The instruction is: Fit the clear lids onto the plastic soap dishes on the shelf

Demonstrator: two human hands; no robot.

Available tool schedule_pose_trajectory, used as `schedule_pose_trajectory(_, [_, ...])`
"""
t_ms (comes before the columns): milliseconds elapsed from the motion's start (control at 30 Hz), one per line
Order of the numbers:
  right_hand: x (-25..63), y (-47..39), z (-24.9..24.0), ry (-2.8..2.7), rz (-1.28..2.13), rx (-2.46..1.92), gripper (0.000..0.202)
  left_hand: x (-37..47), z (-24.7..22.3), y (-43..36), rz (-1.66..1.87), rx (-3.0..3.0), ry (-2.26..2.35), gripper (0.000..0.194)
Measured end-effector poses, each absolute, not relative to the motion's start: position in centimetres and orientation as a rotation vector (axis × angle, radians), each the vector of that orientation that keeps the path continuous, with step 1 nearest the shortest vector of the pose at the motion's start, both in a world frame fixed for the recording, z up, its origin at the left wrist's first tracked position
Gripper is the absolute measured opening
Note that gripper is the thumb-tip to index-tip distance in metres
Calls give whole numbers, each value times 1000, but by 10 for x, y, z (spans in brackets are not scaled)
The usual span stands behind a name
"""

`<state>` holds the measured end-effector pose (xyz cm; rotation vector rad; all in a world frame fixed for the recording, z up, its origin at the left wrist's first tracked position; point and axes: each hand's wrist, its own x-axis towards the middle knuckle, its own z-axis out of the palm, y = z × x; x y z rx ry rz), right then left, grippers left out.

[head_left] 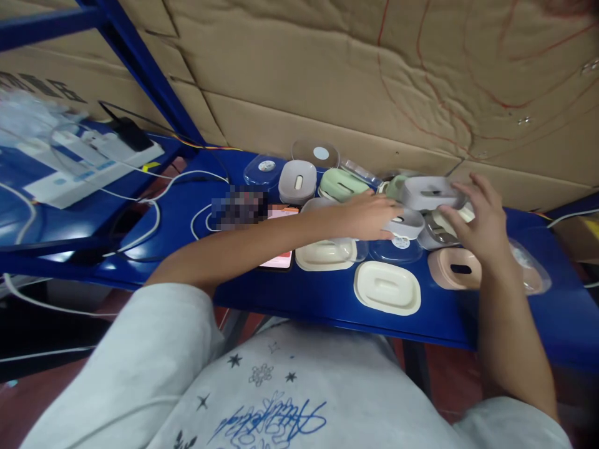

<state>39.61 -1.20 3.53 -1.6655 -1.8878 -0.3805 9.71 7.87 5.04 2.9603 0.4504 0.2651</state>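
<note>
My left hand [373,216] reaches across the bench, its fingers and thumb about the left end of a light grey oval box part [408,226]. Just above that, my right hand [486,215] grips the right end of a lilac-grey oval box [428,192] with a slot in it. The box looks slightly blurred. Under and beside the hands lie a clear lid [395,251] with a round label and a peach slotted box [452,269]. Closer to me rests a cream oval tray [387,288]. A green slotted box [344,184] stands behind my left hand.
Another lilac-grey box [298,181], clear lids [262,171] and a second cream tray [322,255] crowd the blue bench [322,299]. A phone [282,259] lies partly under my left forearm. White cables [159,218] and a power strip [65,187] are at left; cardboard [299,81] stands behind.
</note>
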Motion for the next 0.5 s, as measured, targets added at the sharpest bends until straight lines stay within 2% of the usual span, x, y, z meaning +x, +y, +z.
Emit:
schedule_pose_trajectory(100, [408,-21,38,-1889,-355,-1806,66,123,53,90,92,2877,474,32])
schedule_pose_trajectory(167, [422,-28,39,-1863,-233,-1923,71,126,55,96,110,2831,490,29])
schedule_pose_trajectory(300, [437,-33,34,-1801,19,-2070,93,116,62,105,212,2742,540,29])
schedule_pose_trajectory(500, [411,-14,21,-1974,-105,-1761,64,99,67,106,230,2692,560,22])
